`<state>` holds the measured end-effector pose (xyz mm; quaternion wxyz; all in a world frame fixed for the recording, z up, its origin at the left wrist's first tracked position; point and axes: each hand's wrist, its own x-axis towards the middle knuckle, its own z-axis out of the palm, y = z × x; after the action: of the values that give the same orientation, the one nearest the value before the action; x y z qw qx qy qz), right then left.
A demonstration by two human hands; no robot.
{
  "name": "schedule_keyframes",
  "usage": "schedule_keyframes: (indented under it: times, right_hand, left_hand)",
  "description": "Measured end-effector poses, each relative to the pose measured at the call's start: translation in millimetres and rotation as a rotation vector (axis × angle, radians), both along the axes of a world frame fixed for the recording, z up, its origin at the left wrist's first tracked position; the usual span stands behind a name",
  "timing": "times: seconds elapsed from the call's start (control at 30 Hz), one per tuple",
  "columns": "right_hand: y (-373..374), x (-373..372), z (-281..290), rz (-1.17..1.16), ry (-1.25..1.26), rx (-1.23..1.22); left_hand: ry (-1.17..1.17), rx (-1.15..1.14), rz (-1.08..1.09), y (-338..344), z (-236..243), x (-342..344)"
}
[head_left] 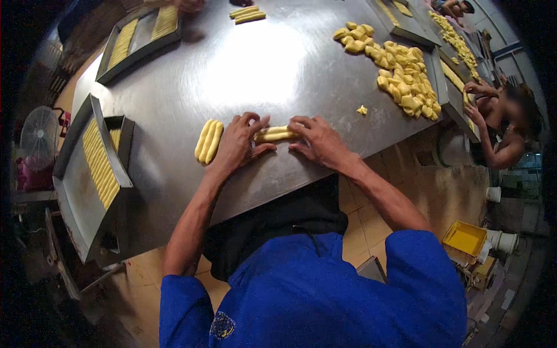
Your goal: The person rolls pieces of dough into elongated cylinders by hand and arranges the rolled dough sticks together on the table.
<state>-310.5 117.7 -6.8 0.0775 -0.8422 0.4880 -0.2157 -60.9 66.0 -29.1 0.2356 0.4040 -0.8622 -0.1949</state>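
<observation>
Two or so yellow dough sticks [275, 134] lie side by side on the steel table, running left to right between my hands. My left hand [237, 140] curls its fingers and thumb about their left end. Around the right end, my right hand [322, 144] is bent in the same way, fingertips on the dough. The ends of the sticks are hidden under the fingers. Just left of my left hand rests a group of three dough sticks [209, 141], set close together and pointing away from me.
A metal tray [75, 200] with a row of dough sticks stands at the left, another tray [141, 49] behind it. Dough pieces [406, 78] are heaped at the right, with a small scrap [362, 109] nearby. A co-worker [505, 122] handles dough at the right edge.
</observation>
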Motion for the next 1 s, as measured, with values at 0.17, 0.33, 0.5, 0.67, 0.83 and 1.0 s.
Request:
schedule_keyframes:
  times: [0.17,0.33,0.5,0.67,0.83,1.0]
  right_hand:
    - [-70,-35,-21,-0.567,-0.49,0.162]
    - [-179,-132,-46,-1.004,-0.731,0.275]
    - [-245,-185,-47,-1.128,-1.065,0.155]
    - [-228,-99,-47,-1.098,-1.033,0.215]
    - [-131,-45,-52,-0.645,-1.056,0.291]
    - [-62,8,7,-0.24,-1.081,0.421]
  left_hand:
    - [0.012,-0.014,0.053,13,0,-3]
    - [0.168,-0.04,0.191,24,-7,-15]
    - [0.314,0.014,0.189,23,-2,-28]
    - [0.344,0.055,0.258,24,-10,-8]
    - [0.357,0.086,0.245,15,-8,-9]
    - [0.765,0.831,0.306,-1,45,-22]
